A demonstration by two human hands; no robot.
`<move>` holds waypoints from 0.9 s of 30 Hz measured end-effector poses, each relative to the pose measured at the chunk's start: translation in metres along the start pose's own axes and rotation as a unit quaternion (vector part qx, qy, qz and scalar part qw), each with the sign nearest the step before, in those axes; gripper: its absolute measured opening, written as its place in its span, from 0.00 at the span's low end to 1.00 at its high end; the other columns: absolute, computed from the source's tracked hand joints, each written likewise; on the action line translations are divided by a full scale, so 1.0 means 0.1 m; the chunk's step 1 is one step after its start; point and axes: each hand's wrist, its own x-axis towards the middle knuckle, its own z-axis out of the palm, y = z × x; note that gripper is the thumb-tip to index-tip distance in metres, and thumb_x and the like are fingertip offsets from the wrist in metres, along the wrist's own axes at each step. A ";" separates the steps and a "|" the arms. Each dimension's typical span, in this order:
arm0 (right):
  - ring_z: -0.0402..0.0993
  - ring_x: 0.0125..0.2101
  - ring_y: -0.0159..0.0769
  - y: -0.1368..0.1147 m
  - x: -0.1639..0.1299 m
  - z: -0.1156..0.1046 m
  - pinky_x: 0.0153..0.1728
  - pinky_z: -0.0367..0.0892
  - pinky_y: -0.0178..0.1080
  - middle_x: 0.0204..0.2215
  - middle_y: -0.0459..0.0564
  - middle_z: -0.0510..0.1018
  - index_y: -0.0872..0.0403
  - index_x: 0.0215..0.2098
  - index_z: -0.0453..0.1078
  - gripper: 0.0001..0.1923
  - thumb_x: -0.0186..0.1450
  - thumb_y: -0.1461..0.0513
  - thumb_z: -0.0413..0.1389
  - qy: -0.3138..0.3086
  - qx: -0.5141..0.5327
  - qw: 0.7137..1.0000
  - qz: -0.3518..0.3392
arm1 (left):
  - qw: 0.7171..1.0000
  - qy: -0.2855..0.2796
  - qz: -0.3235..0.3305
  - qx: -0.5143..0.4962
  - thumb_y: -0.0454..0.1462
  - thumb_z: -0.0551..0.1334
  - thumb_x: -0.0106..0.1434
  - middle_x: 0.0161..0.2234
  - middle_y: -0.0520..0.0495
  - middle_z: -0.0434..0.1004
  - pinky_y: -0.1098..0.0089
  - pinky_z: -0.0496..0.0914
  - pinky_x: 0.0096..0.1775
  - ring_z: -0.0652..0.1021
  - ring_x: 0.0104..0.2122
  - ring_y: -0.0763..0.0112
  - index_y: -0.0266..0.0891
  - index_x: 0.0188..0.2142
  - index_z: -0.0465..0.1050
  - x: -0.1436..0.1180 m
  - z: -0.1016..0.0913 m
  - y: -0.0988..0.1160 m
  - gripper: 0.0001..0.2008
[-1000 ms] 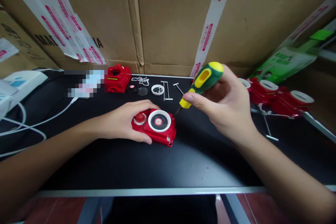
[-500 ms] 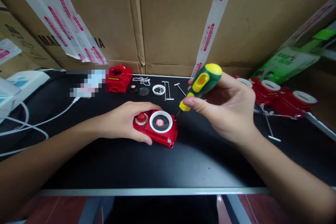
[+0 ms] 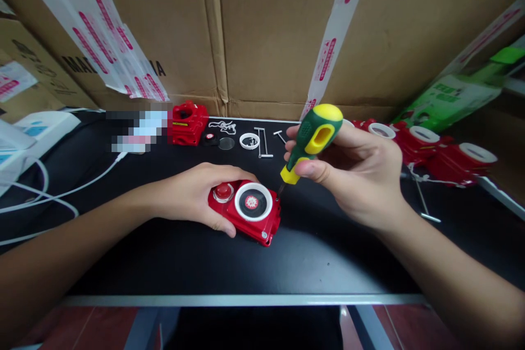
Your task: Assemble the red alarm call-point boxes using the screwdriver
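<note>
My left hand (image 3: 205,197) grips the left end of a red housing (image 3: 268,225), its thumb on the near side and fingers on the far side. The housing lies on the black table, with a red button (image 3: 223,191) at the left and a white ring (image 3: 253,220) around a dark disc on top. In my right hand (image 3: 353,175) is a screwdriver (image 3: 314,139) with a green and yellow handle, pinched between thumb and fingers. It leans over the housing, tip down at the far right corner; whether the tip sits in a screw I cannot tell.
Behind lie another red housing (image 3: 188,124), a loose white ring (image 3: 249,141), a clear disc (image 3: 226,144), metal T-shaped rods (image 3: 266,142) and white cord (image 3: 222,127). More red housings (image 3: 457,158) stand at right near a green bottle (image 3: 451,93). A white power strip (image 3: 45,126) with cables is left.
The screwdriver's handle has turned in my right fingers, and its tip is slightly lower. The red housing has shifted a little nearer to me with my left hand still on it.
</note>
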 end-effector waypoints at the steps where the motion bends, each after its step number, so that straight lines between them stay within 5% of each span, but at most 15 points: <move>1: 0.84 0.36 0.42 -0.01 0.00 0.01 0.38 0.87 0.48 0.40 0.49 0.83 0.48 0.39 0.83 0.15 0.61 0.50 0.77 -0.007 0.005 1.000 -0.001 | 1.000 -0.004 0.000 -0.002 0.50 0.83 0.55 0.59 0.47 0.84 0.66 0.78 0.54 0.85 0.55 0.57 0.50 0.64 0.75 0.00 0.00 0.01 0.39; 10: 0.77 0.30 0.34 -0.01 0.08 0.02 0.29 0.79 0.37 0.33 0.46 0.80 0.49 0.34 0.79 0.21 0.56 0.46 0.79 -0.018 -0.018 1.000 0.003 | 0.999 0.014 -0.015 0.024 0.52 0.82 0.56 0.60 0.47 0.83 0.65 0.76 0.56 0.84 0.56 0.57 0.49 0.64 0.74 -0.02 0.06 0.06 0.40; 16: 0.75 0.30 0.35 0.06 0.08 0.01 0.27 0.75 0.38 0.31 0.44 0.80 0.49 0.34 0.79 0.26 0.47 0.48 0.83 -0.005 -0.005 0.999 0.036 | 0.998 0.024 -0.011 0.059 0.54 0.81 0.57 0.59 0.47 0.84 0.64 0.76 0.55 0.84 0.55 0.56 0.49 0.64 0.73 -0.02 0.08 0.08 0.40; 27: 0.74 0.24 0.32 0.00 0.09 -0.02 0.28 0.76 0.38 0.24 0.44 0.80 0.52 0.26 0.79 0.22 0.47 0.52 0.84 -0.017 0.024 0.998 0.049 | 0.997 0.020 -0.018 0.067 0.54 0.81 0.56 0.59 0.47 0.84 0.66 0.75 0.54 0.84 0.54 0.56 0.47 0.64 0.73 -0.01 0.07 0.08 0.40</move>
